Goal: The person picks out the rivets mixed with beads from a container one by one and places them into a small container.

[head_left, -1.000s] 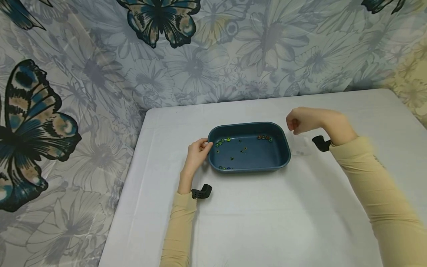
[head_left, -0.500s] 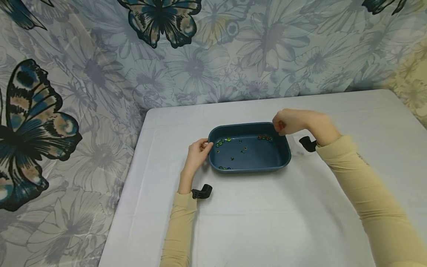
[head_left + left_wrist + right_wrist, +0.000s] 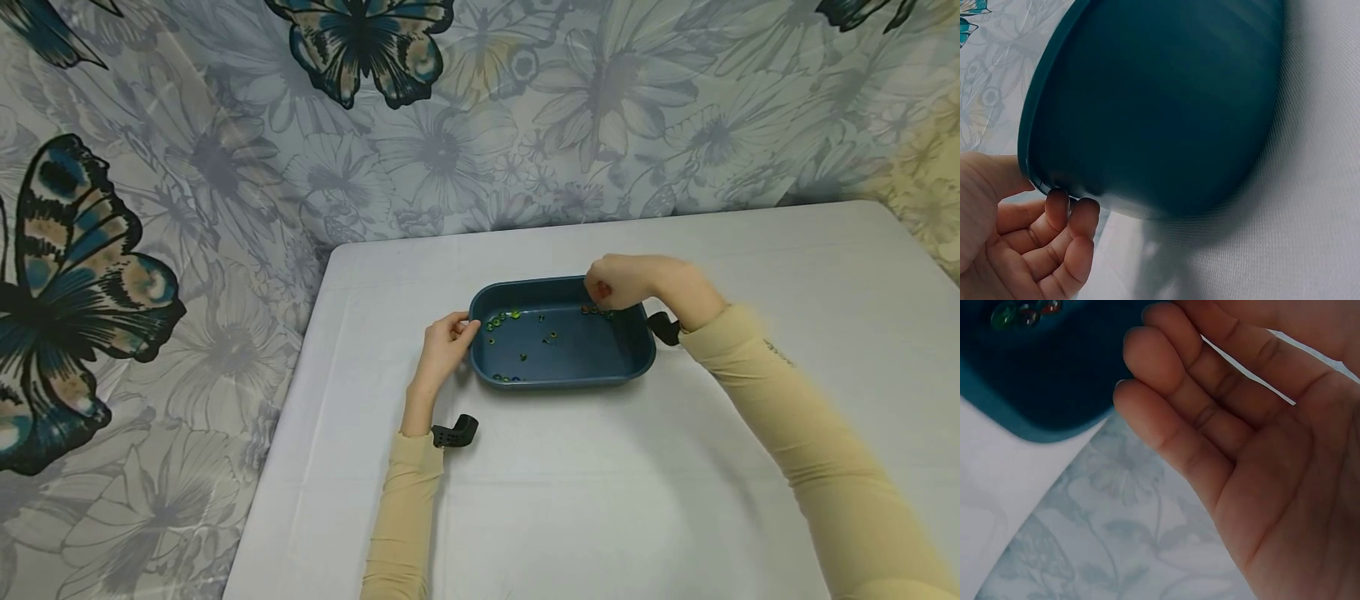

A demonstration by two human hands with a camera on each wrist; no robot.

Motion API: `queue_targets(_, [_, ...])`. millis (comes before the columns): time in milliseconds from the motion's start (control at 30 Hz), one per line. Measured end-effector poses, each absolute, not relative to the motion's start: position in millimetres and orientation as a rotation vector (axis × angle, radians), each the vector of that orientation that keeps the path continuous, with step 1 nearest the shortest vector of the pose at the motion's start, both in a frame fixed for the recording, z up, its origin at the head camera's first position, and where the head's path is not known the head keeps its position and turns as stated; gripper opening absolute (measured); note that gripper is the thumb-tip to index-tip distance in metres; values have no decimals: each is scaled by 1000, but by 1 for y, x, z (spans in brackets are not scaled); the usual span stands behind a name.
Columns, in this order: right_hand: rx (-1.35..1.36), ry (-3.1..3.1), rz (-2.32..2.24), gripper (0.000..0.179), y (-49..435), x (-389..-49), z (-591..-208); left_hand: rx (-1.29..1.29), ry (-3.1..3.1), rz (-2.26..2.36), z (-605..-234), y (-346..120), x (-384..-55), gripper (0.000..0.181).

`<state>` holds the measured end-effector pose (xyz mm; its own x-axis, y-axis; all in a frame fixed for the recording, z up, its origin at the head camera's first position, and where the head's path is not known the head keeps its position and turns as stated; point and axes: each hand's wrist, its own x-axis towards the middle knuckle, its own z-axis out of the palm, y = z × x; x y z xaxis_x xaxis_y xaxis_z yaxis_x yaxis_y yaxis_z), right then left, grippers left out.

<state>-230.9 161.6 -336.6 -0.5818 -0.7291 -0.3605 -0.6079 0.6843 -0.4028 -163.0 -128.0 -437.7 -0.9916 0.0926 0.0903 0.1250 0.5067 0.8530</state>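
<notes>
Tray (image 3: pixel 573 362), dark blue, rectangular, round-cornered, with glassy green and red marbles (image 3: pixel 1004 317) inside, is set on the white worktop (image 3: pixel 577 483), pinched by the left hand (image 3: pixel 444 343); above its far side the right hand (image 3: pixel 621 281) is held curled, contents indiscernible.

A long pale-yellow left sleeve (image 3: pixel 401 521) shows at the lower edge of the head view, left of centre; the matching right sleeve (image 3: pixel 817 467), at lower right, is finely creased, with a small dark marking (image 3: pixel 777 352) near its cuff. A black, angular left wrist unit (image 3: pixel 459 431), speckled with small dots, pairs with a black right wrist unit (image 3: pixel 663 328).
</notes>
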Motion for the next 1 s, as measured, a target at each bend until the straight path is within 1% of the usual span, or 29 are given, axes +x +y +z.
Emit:
queue_targets(167, [-1031, 2374, -310, 10, 152, -233, -343, -187, -2701, -1535, -438, -128, -163, 30])
queue_targets(400, [-1052, 2354, -308, 10, 142, -237, -355, -190, -2701, -1550, -438, -128, -163, 31])
queue_targets(1000, [-1101, 2329, -326, 25, 121, -238, -378, -203, -2691, -1551, -440, -129, -165, 29])
